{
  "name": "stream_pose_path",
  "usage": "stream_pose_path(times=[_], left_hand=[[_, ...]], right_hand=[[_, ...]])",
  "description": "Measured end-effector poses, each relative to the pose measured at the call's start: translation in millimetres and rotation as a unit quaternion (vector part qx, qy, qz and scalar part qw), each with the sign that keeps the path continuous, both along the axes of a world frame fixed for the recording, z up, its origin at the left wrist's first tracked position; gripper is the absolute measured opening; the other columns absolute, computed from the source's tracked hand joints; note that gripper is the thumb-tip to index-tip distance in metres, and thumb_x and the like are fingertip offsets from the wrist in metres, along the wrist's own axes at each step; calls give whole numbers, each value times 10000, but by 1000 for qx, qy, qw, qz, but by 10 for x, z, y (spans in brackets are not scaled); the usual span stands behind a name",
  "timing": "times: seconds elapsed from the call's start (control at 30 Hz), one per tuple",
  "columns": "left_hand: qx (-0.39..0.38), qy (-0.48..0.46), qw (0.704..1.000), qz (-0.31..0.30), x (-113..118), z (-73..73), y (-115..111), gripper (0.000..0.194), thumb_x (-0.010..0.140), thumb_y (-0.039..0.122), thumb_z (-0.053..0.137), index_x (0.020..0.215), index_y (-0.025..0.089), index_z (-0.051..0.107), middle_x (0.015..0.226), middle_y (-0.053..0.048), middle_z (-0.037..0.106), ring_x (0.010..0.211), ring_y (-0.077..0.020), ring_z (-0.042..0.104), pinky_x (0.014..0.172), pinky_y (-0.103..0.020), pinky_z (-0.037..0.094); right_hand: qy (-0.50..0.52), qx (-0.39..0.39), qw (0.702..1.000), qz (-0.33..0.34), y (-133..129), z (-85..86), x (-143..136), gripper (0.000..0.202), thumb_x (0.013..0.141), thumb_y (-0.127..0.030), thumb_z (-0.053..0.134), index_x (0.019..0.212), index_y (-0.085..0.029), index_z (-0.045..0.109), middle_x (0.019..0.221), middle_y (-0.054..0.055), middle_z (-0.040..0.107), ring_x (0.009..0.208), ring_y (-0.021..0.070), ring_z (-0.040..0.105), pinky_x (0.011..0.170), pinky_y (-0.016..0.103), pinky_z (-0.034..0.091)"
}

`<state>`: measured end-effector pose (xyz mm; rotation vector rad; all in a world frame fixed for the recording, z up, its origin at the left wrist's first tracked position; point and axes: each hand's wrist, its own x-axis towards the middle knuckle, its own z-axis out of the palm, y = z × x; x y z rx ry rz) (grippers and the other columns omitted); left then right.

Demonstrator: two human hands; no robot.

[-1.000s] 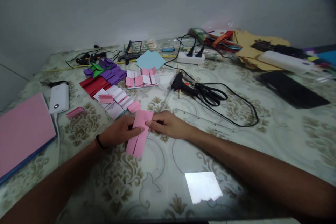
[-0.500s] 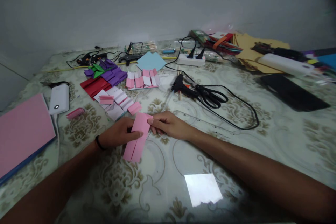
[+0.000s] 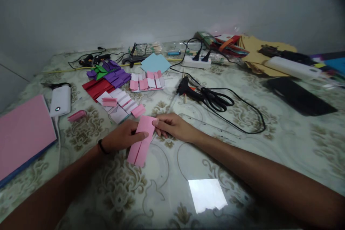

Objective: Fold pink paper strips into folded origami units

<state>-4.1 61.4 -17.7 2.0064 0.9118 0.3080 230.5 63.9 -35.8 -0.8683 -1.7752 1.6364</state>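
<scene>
Between my two hands is a folded strip of pink paper (image 3: 141,147), tilted, with a lengthwise crease or fold edge down its lower half. My left hand (image 3: 124,136) pinches it from the left, thumb lying across the front and the other fingers behind. At the upper right corner, my right hand (image 3: 174,128) grips the same paper between thumb and fingers. Just beyond lie white-and-pink folded paper pieces (image 3: 122,101), and another row of pink and white folded pieces (image 3: 147,82) sits farther back.
A glue gun (image 3: 185,89) with a looped black cord lies right of centre, near a clear ruler (image 3: 210,125). On the left are a white power bank (image 3: 60,100) and pink sheets (image 3: 25,133). A power strip (image 3: 196,62) and black phone-like slab (image 3: 300,95) are farther off.
Almost nothing differs. Both hands keep hold of the pink paper, and the view has shifted very slightly.
</scene>
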Motion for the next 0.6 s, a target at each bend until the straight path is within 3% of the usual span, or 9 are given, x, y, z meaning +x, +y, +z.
stream_pose_path(times=[0.17,0.37,0.6], left_hand=[[5,-1,1000,6,5,-20,-7,431,934,418,547,624,168,380,605,48,319,574,-89,310,532,-233,234],[40,-38,997,57,35,-30,-20,442,945,424,528,610,161,409,591,46,323,552,-83,300,513,-230,219],[40,-11,998,38,61,2,-22,369,922,373,556,642,151,468,614,37,391,579,-95,356,523,-220,254]], right_hand=[[-20,29,999,8,-10,-23,6,503,941,-575,594,709,-129,601,596,-20,552,492,67,459,476,186,342],[-6,66,997,36,-23,-12,-10,445,912,-531,656,717,-137,587,566,-52,476,507,67,386,480,190,294],[-17,78,997,10,-22,-15,-10,436,923,-504,653,695,-140,579,554,-48,489,502,73,403,500,197,304]])
